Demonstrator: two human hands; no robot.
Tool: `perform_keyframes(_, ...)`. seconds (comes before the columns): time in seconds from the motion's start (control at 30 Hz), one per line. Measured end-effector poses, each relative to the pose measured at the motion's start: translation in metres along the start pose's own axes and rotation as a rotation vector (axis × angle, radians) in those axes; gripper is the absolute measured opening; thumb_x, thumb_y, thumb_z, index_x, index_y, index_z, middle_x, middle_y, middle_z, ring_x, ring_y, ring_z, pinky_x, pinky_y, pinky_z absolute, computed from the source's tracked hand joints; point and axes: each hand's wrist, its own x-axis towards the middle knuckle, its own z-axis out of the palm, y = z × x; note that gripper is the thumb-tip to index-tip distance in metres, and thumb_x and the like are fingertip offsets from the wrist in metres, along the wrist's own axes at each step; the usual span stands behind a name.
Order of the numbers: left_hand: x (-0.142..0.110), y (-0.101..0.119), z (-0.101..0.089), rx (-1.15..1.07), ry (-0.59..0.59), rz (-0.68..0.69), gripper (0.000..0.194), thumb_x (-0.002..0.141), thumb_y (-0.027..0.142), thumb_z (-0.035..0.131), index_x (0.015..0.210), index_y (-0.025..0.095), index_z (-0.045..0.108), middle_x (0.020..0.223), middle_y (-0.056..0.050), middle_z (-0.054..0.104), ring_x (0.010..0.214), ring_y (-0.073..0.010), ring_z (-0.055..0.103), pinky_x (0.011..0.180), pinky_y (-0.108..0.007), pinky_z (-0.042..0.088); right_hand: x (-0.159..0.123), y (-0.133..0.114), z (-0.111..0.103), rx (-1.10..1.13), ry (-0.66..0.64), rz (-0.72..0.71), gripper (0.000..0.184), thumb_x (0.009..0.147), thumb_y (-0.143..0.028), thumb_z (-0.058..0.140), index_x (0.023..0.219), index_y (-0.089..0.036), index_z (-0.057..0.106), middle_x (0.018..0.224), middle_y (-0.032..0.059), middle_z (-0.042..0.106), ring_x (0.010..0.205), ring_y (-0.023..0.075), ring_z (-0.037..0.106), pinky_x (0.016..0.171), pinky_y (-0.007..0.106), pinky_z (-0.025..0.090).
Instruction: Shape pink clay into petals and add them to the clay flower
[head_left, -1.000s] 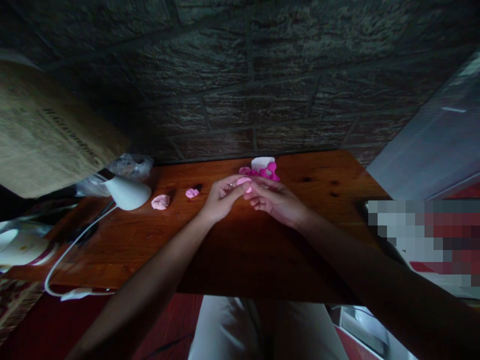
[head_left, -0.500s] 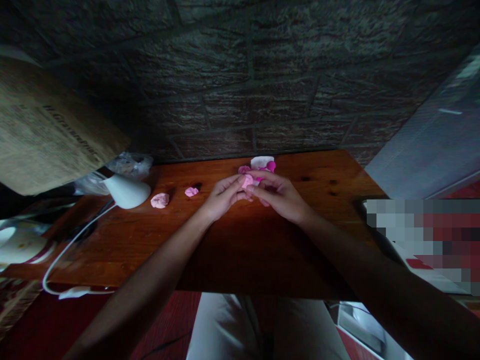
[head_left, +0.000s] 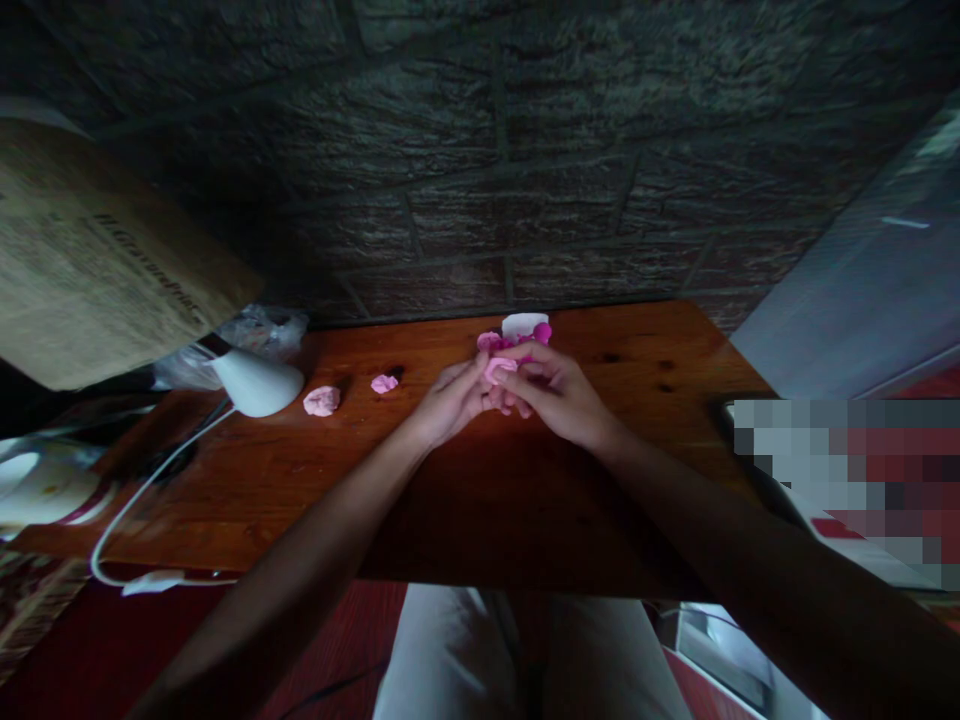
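Observation:
Between my two hands, just above the wooden table [head_left: 255, 490], is a small light-pink piece [head_left: 500, 369] that looks like soft modelling clay. My left hand [head_left: 457, 398] pinches its left side with closed fingers. On the right side, the thumb and fingers of my right hand [head_left: 556, 392] press on it. Just behind the hands lie magenta pieces [head_left: 541, 332] and a pink piece [head_left: 488, 341], partly hidden by my fingers, beside a white sheet or pad [head_left: 523, 325]. Further left rest a small pink lump [head_left: 385, 383] and a larger pale-pink lump [head_left: 322, 401].
A white lamp-like cone [head_left: 259, 382] with a white cable [head_left: 124, 520] stands at the left, near a clear plastic bag [head_left: 266, 330]. A brown paper bag [head_left: 97, 250] looms above it. Behind the table rises a stone-pattern wall [head_left: 450, 180]. A white cup-like container [head_left: 49, 488] is far left.
My fingers have shifted slightly around the pink piece, which now looks flatter and sits a little lower and further right. The lumps on the table stay put.

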Motion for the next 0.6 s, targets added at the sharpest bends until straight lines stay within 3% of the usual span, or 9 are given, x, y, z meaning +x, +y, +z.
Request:
perform_keyframes(0.13, -0.001, 0.003, 0.0, 0.08, -0.053, 0.062, 0.04, 0.079, 0.047, 0.082, 0.098, 0.013, 0.074, 0.075, -0.003, 0.071, 0.068, -0.0124, 0.068, 0.07, -0.025, 0.054, 0.0, -0.002, -0.001, 0.029, -0.03, 0.006, 0.032, 0.087, -0.047, 0.072, 0.106, -0.021, 0.067, 0.072, -0.0026, 0.067, 0.056, 0.0088, 0.058, 0.051, 0.022, 0.046)
perform_keyframes(0.3, -0.001, 0.004, -0.005, 0.264, -0.093, 0.112, 0.038, 0.087, 0.05, 0.073, 0.095, 0.013, 0.074, 0.078, -0.006, 0.073, 0.072, -0.0158, 0.07, 0.07, -0.027, 0.055, 0.0, -0.004, 0.003, 0.082, 0.024, 0.04, 0.035, 0.085, -0.053, 0.072, 0.103, -0.023, 0.072, 0.067, -0.0033, 0.066, 0.056, 0.0094, 0.059, 0.053, 0.023, 0.048)
perform_keyframes(0.6, -0.006, 0.015, 0.001, 0.651, -0.035, 0.272, 0.041, 0.091, 0.053, 0.065, 0.087, 0.014, 0.072, 0.072, -0.003, 0.069, 0.062, -0.0118, 0.062, 0.061, -0.023, 0.053, 0.0, -0.005, 0.005, 0.331, 0.081, 0.172, 0.031, 0.072, -0.048, 0.086, 0.091, -0.024, 0.078, 0.077, -0.0017, 0.073, 0.065, 0.0125, 0.067, 0.067, 0.031, 0.057)
